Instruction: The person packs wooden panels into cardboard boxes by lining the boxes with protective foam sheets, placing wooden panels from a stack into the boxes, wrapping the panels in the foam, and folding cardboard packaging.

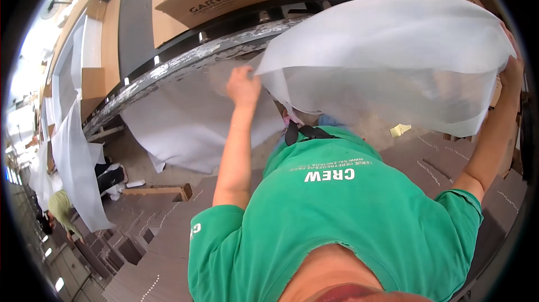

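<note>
A thin, translucent white sheet (387, 35) of foam or plastic is stretched out in front of me, bowed upward in the middle with its lower part hanging. My left hand (245, 86) is closed at its left corner, the fingertips partly hidden by the sheet. At the far right end, my right hand (511, 63) grips the other edge, with fingers curled over it. Beneath my left forearm hangs a second white sheet (202, 122), close to the worn edge of the work line.
Open cardboard boxes (168, 12) stand on a dark-edged line (224, 25) ahead. More white sheets (78, 161) drape at the left, near a bending person (62, 206). Brown stacked panels (151, 257) lie around me. A yellow scrap (400, 130) rests on the floor.
</note>
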Tool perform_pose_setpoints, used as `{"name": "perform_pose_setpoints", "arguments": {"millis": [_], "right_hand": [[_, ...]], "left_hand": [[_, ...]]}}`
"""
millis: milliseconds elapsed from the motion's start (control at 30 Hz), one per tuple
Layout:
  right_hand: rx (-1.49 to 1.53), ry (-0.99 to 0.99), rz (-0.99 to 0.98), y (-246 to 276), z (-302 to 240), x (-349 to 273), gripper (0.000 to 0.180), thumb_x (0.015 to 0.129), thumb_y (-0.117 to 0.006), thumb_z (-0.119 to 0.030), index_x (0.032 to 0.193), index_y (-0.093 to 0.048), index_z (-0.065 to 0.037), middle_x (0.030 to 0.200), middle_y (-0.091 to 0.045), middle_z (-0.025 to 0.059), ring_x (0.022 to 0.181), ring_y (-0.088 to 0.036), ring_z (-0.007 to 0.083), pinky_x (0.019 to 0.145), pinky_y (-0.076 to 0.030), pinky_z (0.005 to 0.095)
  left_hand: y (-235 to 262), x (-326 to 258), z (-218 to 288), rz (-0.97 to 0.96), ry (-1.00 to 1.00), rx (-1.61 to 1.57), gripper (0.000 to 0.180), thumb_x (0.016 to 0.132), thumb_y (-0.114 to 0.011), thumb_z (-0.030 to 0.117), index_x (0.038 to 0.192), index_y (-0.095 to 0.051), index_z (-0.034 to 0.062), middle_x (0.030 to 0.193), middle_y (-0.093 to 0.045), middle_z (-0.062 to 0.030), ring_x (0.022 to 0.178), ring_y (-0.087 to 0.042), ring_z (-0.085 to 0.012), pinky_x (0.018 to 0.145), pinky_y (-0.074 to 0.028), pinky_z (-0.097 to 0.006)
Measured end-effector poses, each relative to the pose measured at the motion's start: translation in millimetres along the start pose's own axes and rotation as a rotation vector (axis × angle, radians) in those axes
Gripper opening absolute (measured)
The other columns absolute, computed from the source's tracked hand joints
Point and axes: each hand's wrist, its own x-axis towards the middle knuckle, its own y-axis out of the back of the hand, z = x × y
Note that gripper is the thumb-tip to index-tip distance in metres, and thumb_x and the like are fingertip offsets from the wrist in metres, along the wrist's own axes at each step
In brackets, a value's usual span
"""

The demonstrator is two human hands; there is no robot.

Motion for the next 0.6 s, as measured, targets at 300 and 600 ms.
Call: {"name": "perform_pose_setpoints", "arguments": {"millis": [300, 600], "right_hand": [[-1.104, -0.071, -0.032, -29.8, 48.1, -47.2, 0.031, 0.082, -0.056, -0.028, 0.092, -0.062, 0.0, 0.081, -0.063, 0.018, 0.077, -0.061, 0.0231, 0.072, -0.045, 0.0312], [-1.159, -0.031, 0.11, 7.8, 57.8, -3.1, 0.031, 0.083, -0.053, -0.029, 0.089, -0.061, 0.001, 0.082, -0.061, 0.0187, 0.08, -0.058, 0.034, 0.07, -0.044, 0.0376]], "left_hand": [[93.1, 28.0, -18.3, -0.225, 0.687, -0.977, 0.015, 0.086, -0.049, 0.011, 0.098, -0.047, 0.0023, 0.064, -0.057, -0.0094, 0.049, -0.059, -0.0177, 0.036, -0.04, -0.023], [210.1, 166.7, 78.3, 0.143, -0.309, -0.235, 0.019, 0.086, -0.054, 0.017, 0.099, -0.052, 0.0039, 0.077, -0.059, -0.0127, 0.066, -0.062, -0.0231, 0.056, -0.048, -0.031]]}}
